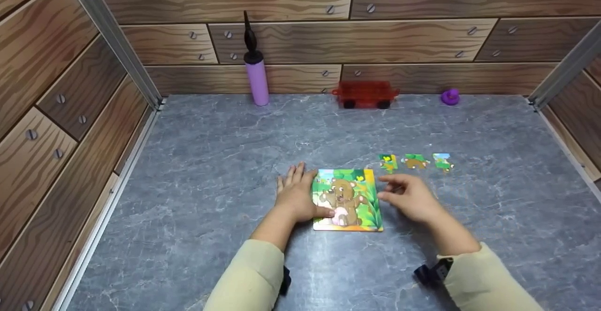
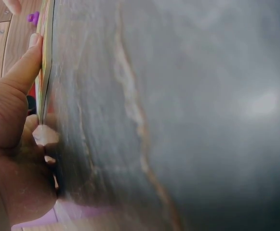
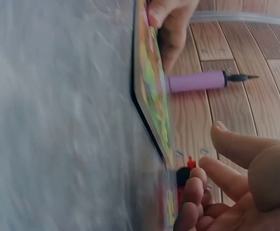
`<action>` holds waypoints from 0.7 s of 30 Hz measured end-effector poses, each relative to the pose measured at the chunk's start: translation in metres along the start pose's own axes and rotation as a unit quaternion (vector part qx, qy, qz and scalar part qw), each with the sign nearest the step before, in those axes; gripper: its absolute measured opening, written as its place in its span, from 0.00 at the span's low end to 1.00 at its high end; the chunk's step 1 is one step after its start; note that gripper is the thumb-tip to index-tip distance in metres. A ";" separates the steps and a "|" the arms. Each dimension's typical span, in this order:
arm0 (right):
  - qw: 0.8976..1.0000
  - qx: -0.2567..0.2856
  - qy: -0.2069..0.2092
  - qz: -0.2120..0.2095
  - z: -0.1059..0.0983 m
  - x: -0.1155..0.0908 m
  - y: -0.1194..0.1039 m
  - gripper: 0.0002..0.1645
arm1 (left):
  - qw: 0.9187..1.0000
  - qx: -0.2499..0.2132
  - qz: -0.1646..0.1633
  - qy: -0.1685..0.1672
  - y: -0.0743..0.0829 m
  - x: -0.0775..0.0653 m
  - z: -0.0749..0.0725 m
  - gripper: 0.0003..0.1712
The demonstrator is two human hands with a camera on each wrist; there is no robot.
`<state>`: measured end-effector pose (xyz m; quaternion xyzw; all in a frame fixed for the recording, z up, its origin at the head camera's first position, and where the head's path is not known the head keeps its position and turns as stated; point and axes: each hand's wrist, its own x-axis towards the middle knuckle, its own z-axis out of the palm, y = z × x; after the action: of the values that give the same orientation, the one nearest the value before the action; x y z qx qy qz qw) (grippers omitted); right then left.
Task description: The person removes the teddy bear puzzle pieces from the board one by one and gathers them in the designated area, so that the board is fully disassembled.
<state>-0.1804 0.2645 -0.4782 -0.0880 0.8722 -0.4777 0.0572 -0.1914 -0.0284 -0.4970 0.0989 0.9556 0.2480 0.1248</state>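
Note:
A square jigsaw puzzle board [image 1: 347, 200] with a brown bear on a green background lies flat on the table. My left hand [image 1: 298, 200] is at its left side, the thumb resting on the picture and the other fingers stretched out past the left edge. In the left wrist view the left thumb [image 2: 24, 70] presses on the board's face. My right hand [image 1: 411, 198] hovers beside the right edge, thumb and forefinger apart with nothing between them. Three loose puzzle pieces lie in a row beyond it: a left piece [image 1: 388, 162], a brown middle piece [image 1: 416, 162] and a right piece [image 1: 442, 161].
At the back stand a purple hand pump [image 1: 257, 81] with a black nozzle, a red toy wagon [image 1: 365, 94] and a small purple rubber duck [image 1: 450, 97]. Wood-patterned walls [image 1: 300, 43] enclose the grey marbled table [image 1: 211, 160] at the back and sides.

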 end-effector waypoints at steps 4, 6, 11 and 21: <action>0.999 -0.012 -0.030 0.004 0.011 0.001 -0.003 0.29 | 1.000 0.000 0.002 0.001 -0.001 0.000 0.000 0.68; 0.999 -0.018 -0.042 0.005 0.014 0.000 -0.003 0.29 | 1.000 0.000 0.002 0.001 -0.001 0.000 0.000 0.68; 0.998 -0.034 -0.054 0.003 0.021 0.000 -0.004 0.30 | 1.000 0.000 0.001 0.000 0.000 -0.001 -0.001 0.68; 0.993 -0.101 -0.058 0.025 0.025 0.002 -0.005 0.29 | 1.000 0.013 0.003 -0.008 0.000 -0.002 -0.002 0.67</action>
<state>-0.1768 0.2407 -0.4877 -0.0986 0.9131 -0.3799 0.1104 -0.1900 -0.0293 -0.4950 0.1051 0.9574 0.2352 0.1301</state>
